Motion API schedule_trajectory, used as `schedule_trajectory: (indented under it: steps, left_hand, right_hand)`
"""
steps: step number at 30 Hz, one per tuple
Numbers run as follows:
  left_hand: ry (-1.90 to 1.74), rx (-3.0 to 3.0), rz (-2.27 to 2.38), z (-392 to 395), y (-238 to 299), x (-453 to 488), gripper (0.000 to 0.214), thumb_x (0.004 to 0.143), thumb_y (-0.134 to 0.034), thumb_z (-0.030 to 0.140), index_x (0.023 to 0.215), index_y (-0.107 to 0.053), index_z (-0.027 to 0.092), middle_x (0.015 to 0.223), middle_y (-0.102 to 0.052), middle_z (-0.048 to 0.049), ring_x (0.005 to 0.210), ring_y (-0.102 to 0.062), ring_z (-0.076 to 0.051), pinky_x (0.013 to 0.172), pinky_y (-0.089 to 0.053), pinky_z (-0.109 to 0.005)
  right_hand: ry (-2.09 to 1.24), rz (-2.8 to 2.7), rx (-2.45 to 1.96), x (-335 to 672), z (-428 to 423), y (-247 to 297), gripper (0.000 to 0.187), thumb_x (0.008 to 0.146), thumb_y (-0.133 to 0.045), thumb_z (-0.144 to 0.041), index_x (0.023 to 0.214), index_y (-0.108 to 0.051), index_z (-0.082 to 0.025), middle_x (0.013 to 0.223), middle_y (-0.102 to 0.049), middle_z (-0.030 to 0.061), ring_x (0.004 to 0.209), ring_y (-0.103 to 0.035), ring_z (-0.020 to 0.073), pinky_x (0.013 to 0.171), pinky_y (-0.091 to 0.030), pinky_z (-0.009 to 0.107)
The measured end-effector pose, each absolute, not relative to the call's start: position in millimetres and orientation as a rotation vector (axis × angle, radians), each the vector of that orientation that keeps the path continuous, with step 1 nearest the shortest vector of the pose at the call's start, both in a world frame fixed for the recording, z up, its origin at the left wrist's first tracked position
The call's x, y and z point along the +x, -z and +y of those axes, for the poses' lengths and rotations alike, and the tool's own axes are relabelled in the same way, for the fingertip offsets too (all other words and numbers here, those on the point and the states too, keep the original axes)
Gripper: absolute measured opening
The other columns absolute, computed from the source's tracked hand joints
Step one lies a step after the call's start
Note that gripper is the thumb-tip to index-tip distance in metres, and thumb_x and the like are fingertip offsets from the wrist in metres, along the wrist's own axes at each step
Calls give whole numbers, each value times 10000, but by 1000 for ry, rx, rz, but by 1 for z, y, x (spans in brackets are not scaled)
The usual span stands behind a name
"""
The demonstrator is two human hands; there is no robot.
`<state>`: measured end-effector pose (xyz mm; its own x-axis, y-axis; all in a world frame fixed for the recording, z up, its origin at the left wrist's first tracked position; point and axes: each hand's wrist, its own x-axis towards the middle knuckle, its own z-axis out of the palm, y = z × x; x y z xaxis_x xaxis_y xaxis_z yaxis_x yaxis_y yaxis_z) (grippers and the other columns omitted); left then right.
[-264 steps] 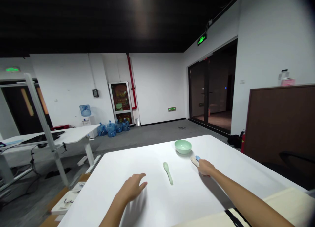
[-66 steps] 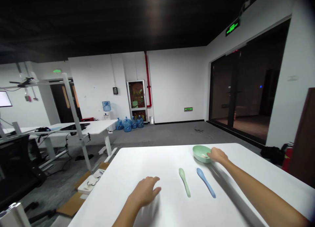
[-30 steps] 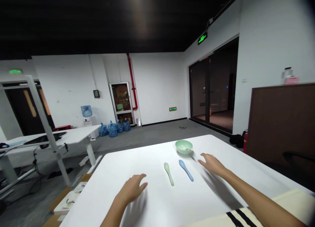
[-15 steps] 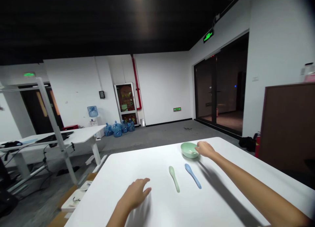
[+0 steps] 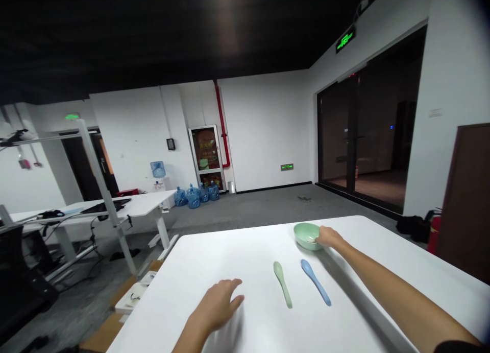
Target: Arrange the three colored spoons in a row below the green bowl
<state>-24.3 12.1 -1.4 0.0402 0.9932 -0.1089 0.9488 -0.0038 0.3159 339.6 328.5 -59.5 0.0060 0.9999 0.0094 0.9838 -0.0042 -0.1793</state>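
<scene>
My right hand [image 5: 331, 237] pinches the right rim of a green bowl [image 5: 304, 234] near the far edge of the white table [image 5: 237, 251]. The fingers are closed over the rim, and something small and pale shows inside the bowl by the fingertips; I cannot make out what it is. My left hand [image 5: 220, 302] hovers over the table at the lower left, thumb and fingers apart, holding nothing. Between the hands lie a light green spoon [image 5: 282, 284] and, to its right, a blue spoon [image 5: 315, 281], both with handles toward me.
Boxes with white trays [image 5: 130, 297] stand beside the table's left edge. Farther left is another white desk [image 5: 141, 207] with a metal frame. Several blue water bottles [image 5: 193, 195] stand by the back wall. A fire extinguisher [image 5: 434, 234] is at the right.
The view has turned slightly left, so everything sits farther right in the picture. My right hand stays on the bowl's rim, and my left hand keeps its open pose.
</scene>
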Motion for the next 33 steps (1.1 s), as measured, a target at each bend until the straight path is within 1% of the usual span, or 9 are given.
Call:
schedule_trajectory:
  steps: [5,9,15,19,23,25,29,31,33]
  left_hand:
    - [-224,1991,1994,11,1,-26,557,909,-413,543,1389,-513,280,1374,-594,-74,1258,-532,-291,1055,-398,-425]
    - [-230,1999,1984,13,5,-28,563,908,-409,553,1390,-511,281,1367,-599,-70,1255,-532,-295,1049,-403,-425]
    - [-220,2045,1981,14,12,-31,562,910,-410,533,1393,-510,263,1381,-586,-76,1258,-528,-289,1058,-399,-420]
    - [-232,2065,1973,12,13,-32,545,913,-412,512,1382,-520,255,1365,-598,-86,1251,-535,-286,1047,-406,-418]
    - [-233,2075,1972,10,11,-33,547,914,-410,514,1383,-517,252,1368,-596,-85,1254,-535,-288,1038,-412,-414]
    - [-233,2083,1972,10,11,-32,544,912,-414,517,1378,-519,256,1372,-594,-80,1260,-531,-286,1039,-411,-407]
    - [-221,2102,1965,10,10,-31,537,911,-416,516,1363,-530,251,1366,-598,-87,1253,-536,-280,1033,-412,-397]
    - [-218,2107,1961,9,10,-31,539,911,-413,521,1362,-531,250,1366,-596,-90,1254,-534,-278,1031,-413,-397]
    - [-214,2101,1961,9,9,-31,544,910,-412,527,1365,-529,251,1370,-592,-94,1252,-535,-280,1033,-412,-405]
  right_hand:
    - [-209,-2131,-2089,335,327,60,478,785,-642,-392,1156,-659,-92,1196,-666,216,1062,-657,322,779,-503,347]
    - [-204,-2079,-2081,334,314,44,414,822,-586,-360,1137,-660,-102,1165,-671,214,1029,-663,328,733,-492,344]
    - [-197,-2027,-2057,337,277,14,320,825,-556,-319,1046,-668,-116,1121,-674,195,989,-664,299,674,-437,291]
    - [-172,-2050,-2040,341,255,2,298,819,-533,-309,1014,-673,-132,1082,-684,178,942,-670,278,646,-412,280]
    - [-163,-2051,-2012,340,234,-4,288,806,-549,-331,979,-687,-146,1049,-699,162,883,-674,257,621,-396,267]
    - [-204,-2058,-1987,334,220,-6,269,799,-563,-345,925,-702,-152,955,-721,144,825,-673,234,616,-397,260]
    - [-378,-2116,-1916,315,194,-5,263,794,-557,-335,693,-706,-142,681,-707,107,705,-660,195,615,-406,249]
    - [-412,-2146,-1892,302,185,0,244,762,-572,-299,626,-690,-133,665,-702,112,701,-661,195,606,-407,248]
    - [-399,-2162,-1909,289,180,8,165,710,-604,-261,647,-688,-134,728,-717,109,718,-667,197,593,-405,243]
